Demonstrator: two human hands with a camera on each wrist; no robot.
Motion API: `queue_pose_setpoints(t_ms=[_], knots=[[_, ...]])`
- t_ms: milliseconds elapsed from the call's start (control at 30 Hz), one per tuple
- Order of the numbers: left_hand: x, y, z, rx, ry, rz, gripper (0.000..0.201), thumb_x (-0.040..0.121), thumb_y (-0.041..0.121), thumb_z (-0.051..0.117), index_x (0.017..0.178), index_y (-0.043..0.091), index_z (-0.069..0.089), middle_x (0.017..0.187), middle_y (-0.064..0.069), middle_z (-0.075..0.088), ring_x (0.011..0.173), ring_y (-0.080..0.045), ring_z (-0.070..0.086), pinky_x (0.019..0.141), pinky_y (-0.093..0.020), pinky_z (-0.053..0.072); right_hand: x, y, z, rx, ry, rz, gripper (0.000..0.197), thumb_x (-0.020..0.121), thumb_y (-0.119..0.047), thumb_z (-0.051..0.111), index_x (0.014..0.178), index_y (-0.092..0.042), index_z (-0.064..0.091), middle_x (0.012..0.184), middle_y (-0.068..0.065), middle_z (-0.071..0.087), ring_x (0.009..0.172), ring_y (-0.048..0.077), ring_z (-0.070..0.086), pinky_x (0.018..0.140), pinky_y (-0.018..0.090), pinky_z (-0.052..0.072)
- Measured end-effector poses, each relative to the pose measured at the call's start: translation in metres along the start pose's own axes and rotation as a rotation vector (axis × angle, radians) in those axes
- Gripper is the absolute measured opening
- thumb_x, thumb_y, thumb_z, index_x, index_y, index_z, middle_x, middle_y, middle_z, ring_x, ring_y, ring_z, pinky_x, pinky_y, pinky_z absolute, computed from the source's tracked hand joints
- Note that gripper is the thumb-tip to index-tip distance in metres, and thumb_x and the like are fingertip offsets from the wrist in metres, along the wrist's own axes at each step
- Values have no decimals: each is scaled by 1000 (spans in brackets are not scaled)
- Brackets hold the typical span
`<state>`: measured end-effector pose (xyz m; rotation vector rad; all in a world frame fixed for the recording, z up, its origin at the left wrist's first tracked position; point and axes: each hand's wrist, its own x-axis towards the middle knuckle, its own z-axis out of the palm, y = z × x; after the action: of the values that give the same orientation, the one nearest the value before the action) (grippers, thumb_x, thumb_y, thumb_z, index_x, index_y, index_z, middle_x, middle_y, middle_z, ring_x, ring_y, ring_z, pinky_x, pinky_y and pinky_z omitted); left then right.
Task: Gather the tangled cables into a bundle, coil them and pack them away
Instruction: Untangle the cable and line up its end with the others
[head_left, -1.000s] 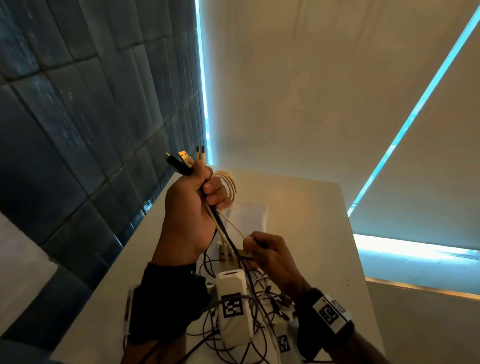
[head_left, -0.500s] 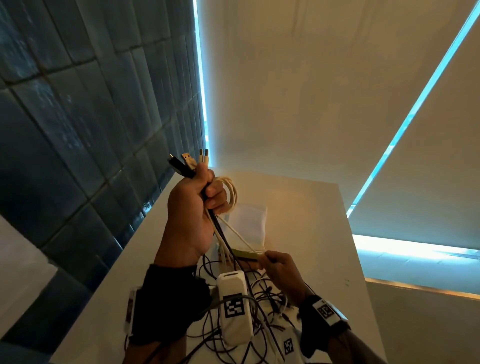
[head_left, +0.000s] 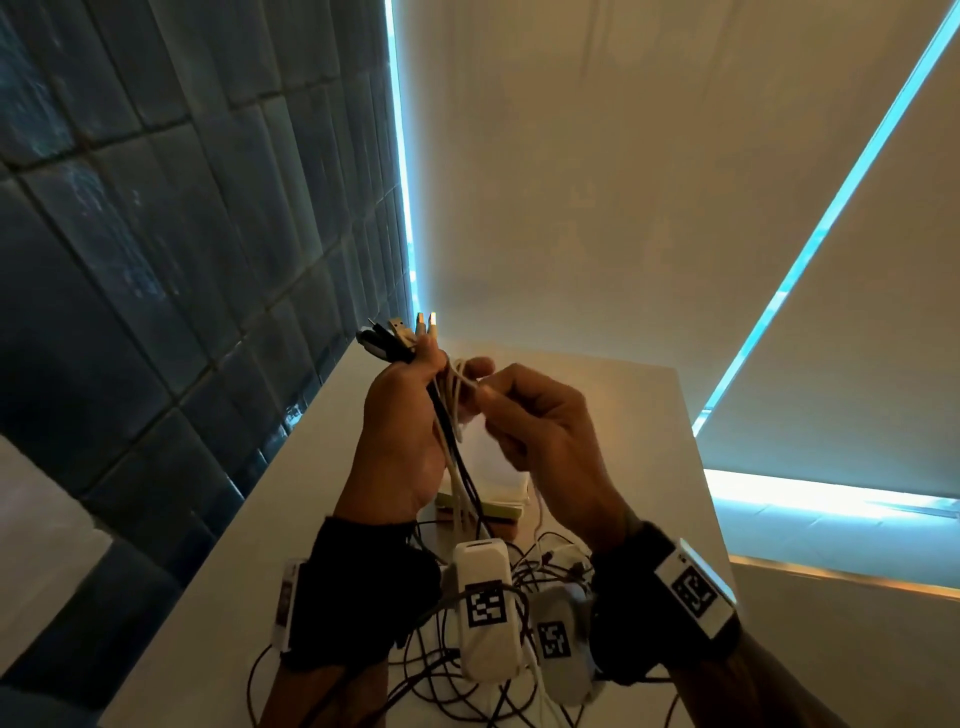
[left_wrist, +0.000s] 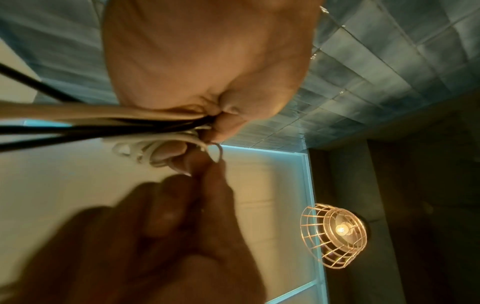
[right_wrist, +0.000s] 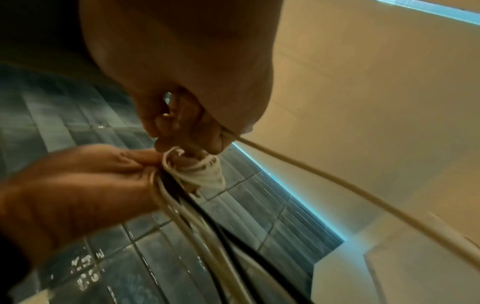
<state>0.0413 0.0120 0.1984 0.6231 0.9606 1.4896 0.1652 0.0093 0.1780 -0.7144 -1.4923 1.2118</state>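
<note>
My left hand (head_left: 410, 410) is raised above the table and grips a bundle of black and cream cables (head_left: 447, 441), their plug ends (head_left: 400, 332) sticking up past the thumb. A small cream coil (right_wrist: 205, 174) sits at its fingertips. My right hand (head_left: 524, 415) has come up against the left and pinches a cream cable (right_wrist: 311, 185) at that coil; the cable trails away to the right in the right wrist view. The bundle's strands hang down to a tangle of thin dark cables (head_left: 467, 675) on the white table (head_left: 623, 467). In the left wrist view the bundle (left_wrist: 103, 123) runs leftward out of the fist.
A flat pale pouch (head_left: 493, 467) and a small green-edged item (head_left: 498, 512) lie on the table behind the hands. A dark tiled wall (head_left: 156, 260) runs along the left edge of the table. A lit wire-cage lamp (left_wrist: 335, 234) hangs overhead.
My right hand has risen from low near the table up to the left hand's fingertips, bringing the cream cable with it. The left hand has held its place with the bundle.
</note>
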Motion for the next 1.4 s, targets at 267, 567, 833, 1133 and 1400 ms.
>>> queue_pose_setpoints(t_ms=[267,567,833,1133,1400], knots=[[-3,16,-4,-259,-97,112,38,101,29,35,66,16,37,55,6,37,51,-9,34,55,-23,31,-30,75,-23,-30,-45,341,23,98,-9,49,81,3,60,50,-8,35,44,4,27,42,14,26],[-4,15,-6,-154,-131,118,36,101,28,33,68,17,37,54,6,38,46,-8,31,48,-22,26,-40,91,-26,43,8,480,18,97,4,43,82,4,53,54,-1,45,37,-2,46,40,6,37],[-1,11,-13,-122,-114,121,36,101,28,34,67,17,36,53,7,36,43,-6,29,45,-21,23,-57,158,-40,-188,73,582,29,96,-8,52,69,-2,59,54,-4,45,51,7,34,45,14,28],[11,-4,-17,84,-17,9,36,102,26,36,68,17,37,52,5,43,44,-9,35,47,-23,28,8,51,-27,110,312,219,16,98,-12,46,89,-3,57,53,-5,37,44,11,26,39,20,24],[4,4,-9,-180,-50,-36,30,99,28,40,75,11,49,64,-1,53,60,-14,49,64,-27,40,-14,32,11,-85,-45,57,19,95,-2,51,79,-7,59,57,-15,53,49,-3,46,51,7,35]])
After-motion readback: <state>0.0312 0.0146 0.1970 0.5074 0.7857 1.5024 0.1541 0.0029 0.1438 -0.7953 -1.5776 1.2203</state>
